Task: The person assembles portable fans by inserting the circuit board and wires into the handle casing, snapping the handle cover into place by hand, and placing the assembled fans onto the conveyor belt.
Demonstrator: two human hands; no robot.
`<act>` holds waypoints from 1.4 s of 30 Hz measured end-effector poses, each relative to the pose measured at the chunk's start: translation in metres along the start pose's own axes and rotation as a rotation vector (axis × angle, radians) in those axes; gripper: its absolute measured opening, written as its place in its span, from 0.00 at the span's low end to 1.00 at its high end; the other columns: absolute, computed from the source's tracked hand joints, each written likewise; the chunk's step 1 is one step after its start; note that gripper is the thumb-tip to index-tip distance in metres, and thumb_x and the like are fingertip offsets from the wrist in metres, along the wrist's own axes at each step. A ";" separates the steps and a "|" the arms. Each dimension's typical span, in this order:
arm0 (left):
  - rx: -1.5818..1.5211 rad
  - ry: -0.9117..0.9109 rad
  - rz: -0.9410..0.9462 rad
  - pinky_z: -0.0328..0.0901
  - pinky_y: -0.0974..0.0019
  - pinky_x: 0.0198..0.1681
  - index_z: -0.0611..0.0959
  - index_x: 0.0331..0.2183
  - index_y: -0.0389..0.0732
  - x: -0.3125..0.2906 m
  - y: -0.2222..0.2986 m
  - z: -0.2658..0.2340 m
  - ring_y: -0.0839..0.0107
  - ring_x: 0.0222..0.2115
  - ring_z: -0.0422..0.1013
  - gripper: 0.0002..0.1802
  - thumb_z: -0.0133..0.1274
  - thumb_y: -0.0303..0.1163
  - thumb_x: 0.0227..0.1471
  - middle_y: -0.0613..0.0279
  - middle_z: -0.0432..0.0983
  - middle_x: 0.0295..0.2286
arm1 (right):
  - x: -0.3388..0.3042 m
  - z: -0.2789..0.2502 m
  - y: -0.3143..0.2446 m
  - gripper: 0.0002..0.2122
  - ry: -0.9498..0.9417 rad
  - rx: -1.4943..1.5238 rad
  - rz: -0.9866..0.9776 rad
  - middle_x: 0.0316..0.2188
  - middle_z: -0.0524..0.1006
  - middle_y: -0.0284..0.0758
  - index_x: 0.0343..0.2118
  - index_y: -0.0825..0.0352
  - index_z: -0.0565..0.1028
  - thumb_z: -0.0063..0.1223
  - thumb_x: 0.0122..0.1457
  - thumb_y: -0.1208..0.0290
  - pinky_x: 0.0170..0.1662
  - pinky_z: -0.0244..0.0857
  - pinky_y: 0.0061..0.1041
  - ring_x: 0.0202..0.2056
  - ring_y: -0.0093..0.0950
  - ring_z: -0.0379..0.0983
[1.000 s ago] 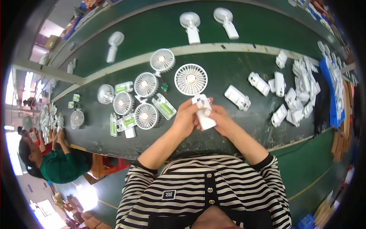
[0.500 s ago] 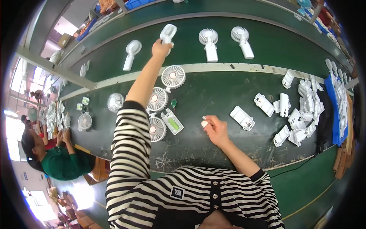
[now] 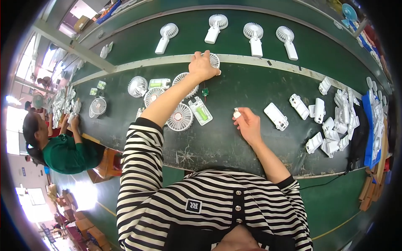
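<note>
My left hand (image 3: 202, 67) reaches across the bench to the pale rail. Its fingers and thumb curl round the rim of a white round fan (image 3: 215, 61), partly hidden beneath the hand. Below the left forearm lie more white fan heads (image 3: 180, 117), some partly covered by it. Beside them is an opened white handle case (image 3: 204, 116) with a green cell inside, and a small green circuit board (image 3: 205, 92). Over the middle of the bench, my right hand (image 3: 250, 126) pinches a small white piece (image 3: 237, 113) between thumb and fingers.
Beyond the rail, several white handheld fans (image 3: 253, 31) lie on the green belt (image 3: 188, 37). White handle shells (image 3: 276, 116) lie at the right, with a heap (image 3: 343, 113) beside a blue bin (image 3: 369, 138). At the left, a person in green (image 3: 69, 152) works at the bench.
The handheld fan from my left hand now lies on the belt, let go. That hand has come back nearer, onto another fan. My right hand still pinches the white piece. The whole view has shifted.
</note>
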State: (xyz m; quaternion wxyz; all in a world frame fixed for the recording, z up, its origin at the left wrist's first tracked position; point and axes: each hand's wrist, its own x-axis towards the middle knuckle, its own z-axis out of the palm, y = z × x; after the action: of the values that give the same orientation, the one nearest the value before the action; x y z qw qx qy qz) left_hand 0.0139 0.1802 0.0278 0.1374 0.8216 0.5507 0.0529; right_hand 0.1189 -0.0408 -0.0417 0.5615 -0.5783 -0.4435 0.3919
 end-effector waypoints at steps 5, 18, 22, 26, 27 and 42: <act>-0.208 0.249 0.226 0.61 0.57 0.47 0.64 0.50 0.39 -0.053 0.024 0.016 0.50 0.47 0.59 0.48 0.63 0.42 0.24 0.45 0.59 0.46 | 0.006 -0.008 -0.003 0.18 0.045 0.258 0.180 0.34 0.72 0.38 0.48 0.70 0.62 0.47 0.55 0.70 0.28 0.68 0.20 0.32 0.24 0.71; -0.749 0.087 0.604 0.53 0.58 0.54 0.64 0.51 0.38 -0.190 0.065 0.048 0.50 0.52 0.53 0.40 0.57 0.31 0.31 0.48 0.54 0.52 | -0.048 -0.030 -0.029 0.21 0.261 0.549 0.232 0.39 0.71 0.38 0.47 0.71 0.63 0.48 0.46 0.80 0.40 0.67 0.25 0.39 0.28 0.70; -0.548 0.015 0.655 0.49 0.59 0.56 0.64 0.51 0.40 -0.176 0.025 0.040 0.54 0.54 0.52 0.35 0.52 0.29 0.37 0.49 0.61 0.49 | -0.050 -0.043 -0.029 0.20 0.221 0.667 0.198 0.41 0.70 0.39 0.47 0.71 0.63 0.46 0.48 0.78 0.41 0.68 0.33 0.40 0.32 0.70; -0.297 -0.088 0.706 0.46 0.56 0.57 0.64 0.51 0.42 -0.169 0.010 0.035 0.55 0.54 0.52 0.33 0.51 0.28 0.38 0.52 0.61 0.49 | -0.044 -0.052 -0.029 0.19 0.234 0.763 0.158 0.42 0.69 0.40 0.47 0.70 0.63 0.45 0.51 0.76 0.43 0.67 0.38 0.43 0.32 0.68; -0.196 -0.099 0.716 0.45 0.55 0.57 0.64 0.51 0.42 -0.168 0.011 0.036 0.56 0.54 0.52 0.33 0.50 0.28 0.38 0.53 0.61 0.50 | -0.043 -0.055 -0.029 0.19 0.238 0.760 0.157 0.42 0.69 0.39 0.48 0.70 0.62 0.46 0.51 0.75 0.42 0.67 0.39 0.43 0.32 0.68; -0.633 -0.365 0.224 0.67 0.61 0.32 0.71 0.37 0.32 -0.166 0.043 0.051 0.57 0.28 0.73 0.25 0.59 0.31 0.33 0.49 0.73 0.27 | -0.023 -0.059 -0.056 0.26 -0.043 1.289 0.276 0.44 0.68 0.48 0.51 0.67 0.60 0.37 0.55 0.53 0.36 0.68 0.40 0.37 0.43 0.70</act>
State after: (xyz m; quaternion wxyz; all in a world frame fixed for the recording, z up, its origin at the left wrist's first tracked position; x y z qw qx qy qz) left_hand 0.0002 0.0035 0.0021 0.4734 0.7895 0.3807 0.0877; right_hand 0.1640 -0.0814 0.0163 0.7309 -0.1699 -0.0532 0.6588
